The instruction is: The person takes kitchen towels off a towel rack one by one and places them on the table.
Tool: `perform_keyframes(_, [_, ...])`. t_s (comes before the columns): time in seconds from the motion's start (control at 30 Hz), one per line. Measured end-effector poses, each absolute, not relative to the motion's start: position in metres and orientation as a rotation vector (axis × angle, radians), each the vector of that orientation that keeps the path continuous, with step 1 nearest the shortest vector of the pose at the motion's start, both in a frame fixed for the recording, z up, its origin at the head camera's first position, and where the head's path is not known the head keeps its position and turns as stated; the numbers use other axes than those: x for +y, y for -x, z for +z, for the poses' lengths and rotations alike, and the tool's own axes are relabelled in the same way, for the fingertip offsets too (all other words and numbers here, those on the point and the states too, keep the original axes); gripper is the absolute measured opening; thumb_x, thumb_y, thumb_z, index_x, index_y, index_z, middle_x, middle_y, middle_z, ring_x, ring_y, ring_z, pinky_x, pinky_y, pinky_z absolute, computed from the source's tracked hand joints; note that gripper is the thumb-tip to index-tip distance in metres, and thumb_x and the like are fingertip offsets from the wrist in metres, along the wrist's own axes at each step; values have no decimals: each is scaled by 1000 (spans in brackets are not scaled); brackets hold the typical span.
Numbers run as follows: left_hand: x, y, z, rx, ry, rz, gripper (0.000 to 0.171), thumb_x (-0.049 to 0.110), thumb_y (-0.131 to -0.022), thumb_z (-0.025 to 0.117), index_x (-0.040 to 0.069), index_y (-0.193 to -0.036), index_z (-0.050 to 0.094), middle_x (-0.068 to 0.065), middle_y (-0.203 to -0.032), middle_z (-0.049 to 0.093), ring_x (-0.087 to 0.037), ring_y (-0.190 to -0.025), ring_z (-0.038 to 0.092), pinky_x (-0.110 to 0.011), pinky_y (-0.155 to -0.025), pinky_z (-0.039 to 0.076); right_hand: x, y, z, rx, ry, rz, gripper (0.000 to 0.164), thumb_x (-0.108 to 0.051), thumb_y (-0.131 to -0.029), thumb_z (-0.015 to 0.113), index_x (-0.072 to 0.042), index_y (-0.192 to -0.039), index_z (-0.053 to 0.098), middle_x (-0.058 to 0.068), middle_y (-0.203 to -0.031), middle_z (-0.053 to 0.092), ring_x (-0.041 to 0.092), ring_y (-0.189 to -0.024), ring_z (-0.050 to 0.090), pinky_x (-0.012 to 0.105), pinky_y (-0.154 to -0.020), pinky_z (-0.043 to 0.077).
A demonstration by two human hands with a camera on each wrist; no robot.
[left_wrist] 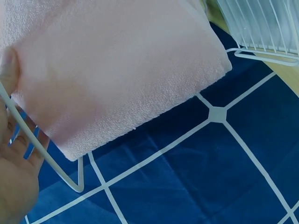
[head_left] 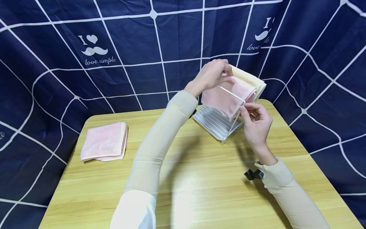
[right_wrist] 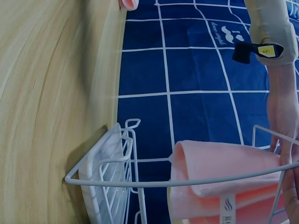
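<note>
A white wire rack [head_left: 232, 127] with a shallow tray [head_left: 213, 122] in its base stands at the back right of the table. Over its upper bars hangs a folded pink towel [head_left: 215, 98], and a pale yellow towel [head_left: 250, 78] hangs just behind. My left hand [head_left: 214, 73] pinches the pink towel near its top fold; in the left wrist view the thumb lies on the terry cloth beside a wire bar [left_wrist: 44, 149]. With thumb and forefinger my right hand [head_left: 257, 125] pinches the rack's upper front corner, close to the towel's edge. A label [right_wrist: 228, 209] shows on the pink cloth.
Another folded pink towel [head_left: 104, 141] lies at the left on the wooden table [head_left: 200, 178]. A dark blue curtain [head_left: 180, 41] with white lines rises behind and along both sides. A black wrist camera [head_left: 254, 174] sits at my right cuff.
</note>
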State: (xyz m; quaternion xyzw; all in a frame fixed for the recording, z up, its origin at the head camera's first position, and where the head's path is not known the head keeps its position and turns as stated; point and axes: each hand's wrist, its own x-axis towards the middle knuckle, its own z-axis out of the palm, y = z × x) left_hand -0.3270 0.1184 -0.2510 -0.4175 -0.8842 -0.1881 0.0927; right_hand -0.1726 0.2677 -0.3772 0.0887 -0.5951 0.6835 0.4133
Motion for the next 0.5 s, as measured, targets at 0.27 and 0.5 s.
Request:
perform_keyframes(0.27, [117,325,-249,-2589,1214,-587,33,48,-99,67,19,-111,75,7,-104,70,-7,-95,59,-25,-90,50,266,173,-375,-1488,-222,1724,17,15,-88,72,0,-95,75,-4,-85,72,2,-76,70,11,-69,56])
perform_keyframes(0.5, [110,321,-242,-2555,1230,-575,34,50,-99,65,18,-110,72,8,-100,64,-6,-95,54,-24,-89,47,265,173,-373,-1492,-222,1726,17,15,-88,72,0,-96,75,-3,-85,73,3,-75,70,12,-68,55])
